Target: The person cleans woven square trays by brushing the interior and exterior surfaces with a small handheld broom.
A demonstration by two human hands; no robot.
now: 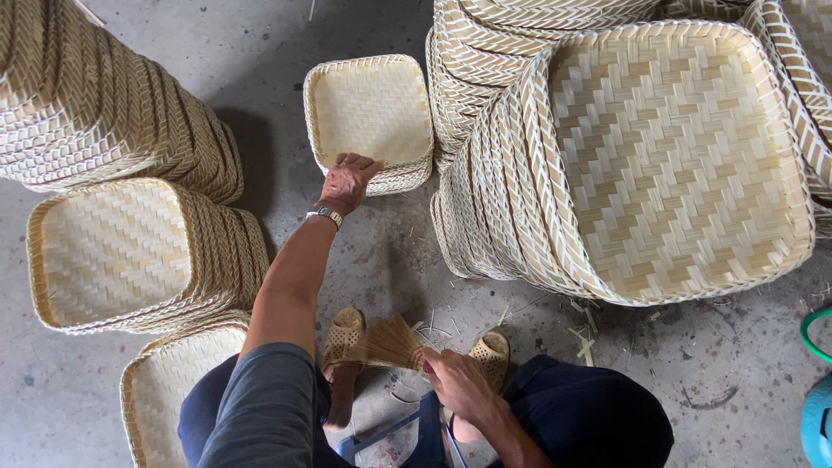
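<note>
The left hand [348,182] reaches far out and rests on the near edge of a small square tray [371,114]. This tray is made of woven strips and sits on top of a short pile of trays just like it, on the grey floor [381,260]. The fingers curl over the edge, close together, and press on the rim. A watch [328,215] is on that wrist.

The right hand [458,381] is low in the picture, near the knees. Its fingers are shut around the handle end of a little brush [386,344]. The brush lies almost flat, with its long line going from side to side. Its bristles fan out and point to the person's left (toward the left foot). The brush is between the two sandals [345,334], just above the floor.

Big piles of trays are all around. One tall pile [676,156] leans on the right side, with its open face turned up to us. More piles [113,251] stand on the left. Small bits of cut strip lie on the floor near the feet.
</note>
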